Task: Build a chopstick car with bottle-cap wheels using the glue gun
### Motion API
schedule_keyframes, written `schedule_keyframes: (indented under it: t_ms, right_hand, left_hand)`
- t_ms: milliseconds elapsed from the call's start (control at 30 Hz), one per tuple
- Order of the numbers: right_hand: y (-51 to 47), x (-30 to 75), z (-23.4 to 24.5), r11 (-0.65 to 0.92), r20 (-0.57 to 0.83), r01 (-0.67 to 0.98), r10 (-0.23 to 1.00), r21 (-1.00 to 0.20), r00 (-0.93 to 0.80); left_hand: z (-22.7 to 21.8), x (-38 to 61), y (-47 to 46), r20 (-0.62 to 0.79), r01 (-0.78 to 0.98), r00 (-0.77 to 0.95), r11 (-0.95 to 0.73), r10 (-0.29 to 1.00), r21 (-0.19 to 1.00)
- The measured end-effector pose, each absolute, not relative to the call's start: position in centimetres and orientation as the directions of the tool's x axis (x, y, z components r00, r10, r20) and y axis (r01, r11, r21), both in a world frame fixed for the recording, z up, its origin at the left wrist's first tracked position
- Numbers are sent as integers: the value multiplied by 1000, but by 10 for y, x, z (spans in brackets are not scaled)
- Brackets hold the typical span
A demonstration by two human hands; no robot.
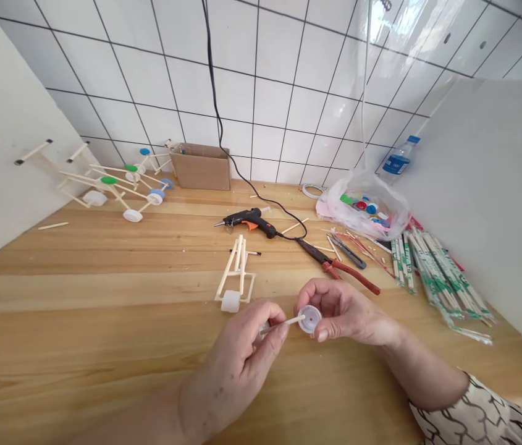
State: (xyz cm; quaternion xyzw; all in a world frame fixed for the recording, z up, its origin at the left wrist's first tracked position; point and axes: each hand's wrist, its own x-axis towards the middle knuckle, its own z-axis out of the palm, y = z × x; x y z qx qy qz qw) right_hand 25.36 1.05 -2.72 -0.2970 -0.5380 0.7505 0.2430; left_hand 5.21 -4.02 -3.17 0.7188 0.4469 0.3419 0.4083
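The left hand's fingers pinch a stick beside a cap; the right hand's fingers pinch that cap; pliers lie beyond it.

whitish piece partly hidden by left fingers, sleeve cut off

Wood table; on it: stick frame centre, glue gun behind, pliers and cutter right, plastic bag, wrapped sticks far right, box back, stick models left.
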Motion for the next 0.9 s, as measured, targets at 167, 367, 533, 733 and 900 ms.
schedule_keyframes:
  t_ms: [167, 367, 533, 733, 900]
  right_hand:
    - [8, 254, -27, -294, -155, -73, 679, -953, -717]
    - [5, 251, -30, -302, -141, -92, 668, -949, -731]
    - [4, 250, -34, -300, -183, -31, 659, -953, -729]
    - [2, 248, -35, -287, -175, -31, 661, -957, -730]
    - [2, 248, -34, -249, -164, -20, 695, -968, -700]
  left_hand:
    - [-35, 53, -42, 300, 334, 358, -421, 884, 843]
    - [-37, 54, -44, 398, 336, 337, -504, 853, 795]
    - [-38, 55, -45, 414, 363, 320, -513, 852, 778]
    - [-41, 54, -47, 408, 387, 323, -512, 854, 767]
    - [-41, 53, -47, 381, 377, 327, -489, 865, 787]
